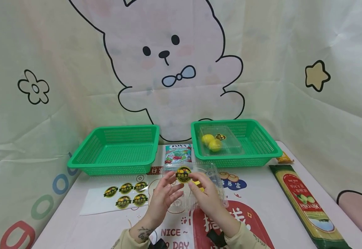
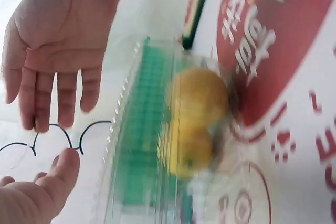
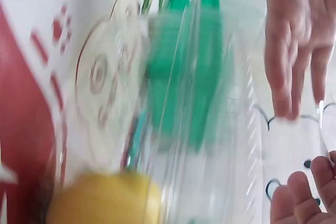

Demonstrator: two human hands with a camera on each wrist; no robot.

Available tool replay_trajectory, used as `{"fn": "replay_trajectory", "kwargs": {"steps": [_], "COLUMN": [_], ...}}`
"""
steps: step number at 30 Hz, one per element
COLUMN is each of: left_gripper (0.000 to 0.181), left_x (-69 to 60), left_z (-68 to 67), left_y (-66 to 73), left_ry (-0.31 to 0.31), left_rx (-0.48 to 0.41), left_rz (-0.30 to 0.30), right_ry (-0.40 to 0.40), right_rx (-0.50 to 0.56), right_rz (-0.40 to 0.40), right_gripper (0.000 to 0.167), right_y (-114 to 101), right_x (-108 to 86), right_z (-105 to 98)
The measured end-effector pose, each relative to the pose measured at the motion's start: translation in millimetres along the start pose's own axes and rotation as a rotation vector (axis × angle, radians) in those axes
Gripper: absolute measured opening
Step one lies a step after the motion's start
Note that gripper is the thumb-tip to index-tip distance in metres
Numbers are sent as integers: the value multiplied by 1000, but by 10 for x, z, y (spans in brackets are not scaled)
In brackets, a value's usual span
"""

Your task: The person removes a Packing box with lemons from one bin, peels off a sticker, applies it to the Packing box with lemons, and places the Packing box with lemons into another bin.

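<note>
A round black-and-gold fruit sticker [image 1: 183, 174] is held up between both hands, over a clear plastic clamshell box [image 1: 213, 173]. My left hand [image 1: 165, 195] pinches its left edge at the fingertips, the other fingers loosely extended. At the right edge, my right hand [image 1: 209, 195] pinches it with thumb and index finger. Seen edge-on in the right wrist view, the sticker [image 3: 324, 129] is a thin strip between the two hands. Yellow fruits [image 2: 197, 114] lie inside the box, partly hidden from the head view by the right hand.
A sticker sheet [image 1: 93, 202] lies left. Behind stand a green basket [image 1: 112, 169] and another green basket [image 1: 237, 160], the latter with a packed box of yellow fruit [image 1: 215, 145]. A candy bag [image 1: 178, 154] sits between them; a long pasta pack [image 1: 308, 204] lies right, near a small orange packet [image 1: 284, 158].
</note>
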State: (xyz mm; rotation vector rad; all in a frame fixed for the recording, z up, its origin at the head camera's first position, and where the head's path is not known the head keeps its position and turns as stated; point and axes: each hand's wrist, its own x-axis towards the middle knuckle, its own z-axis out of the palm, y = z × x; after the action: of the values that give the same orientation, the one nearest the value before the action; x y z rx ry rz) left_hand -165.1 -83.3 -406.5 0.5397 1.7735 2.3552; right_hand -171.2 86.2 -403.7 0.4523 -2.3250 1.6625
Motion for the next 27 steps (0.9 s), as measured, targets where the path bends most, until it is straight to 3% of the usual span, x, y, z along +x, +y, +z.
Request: {"fn": "replay_trajectory", "kwargs": {"steps": [3, 8, 12, 15, 18, 24, 27], "left_gripper": [47, 43, 39, 38, 43, 61, 64], "left_x": [10, 18, 38, 67, 107, 171, 186], "left_z": [-35, -76, -68, -46, -17, 43, 62], "left_y": [-65, -169, -215, -240, -261, -288, -294], "left_ry": [32, 22, -25, -53, -75, -119, -126], "left_rx": [259, 816, 1113, 1248, 1350, 1484, 1535], "left_rz": [84, 288, 360, 346, 290, 176, 162], "right_ry": [11, -39, -59, -64, -70, -82, -92], "right_rx": [-118, -290, -346, -377, -396, -406, -417], "right_rz": [-3, 27, 20, 22, 37, 59, 56], "right_gripper": [29, 40, 43, 45, 47, 45, 42], "right_y": [84, 204, 262, 290, 309, 317, 318], "right_x": [43, 91, 116, 128, 136, 162, 175], "right_z": [-40, -88, -93, -90, -89, -89, -88]}}
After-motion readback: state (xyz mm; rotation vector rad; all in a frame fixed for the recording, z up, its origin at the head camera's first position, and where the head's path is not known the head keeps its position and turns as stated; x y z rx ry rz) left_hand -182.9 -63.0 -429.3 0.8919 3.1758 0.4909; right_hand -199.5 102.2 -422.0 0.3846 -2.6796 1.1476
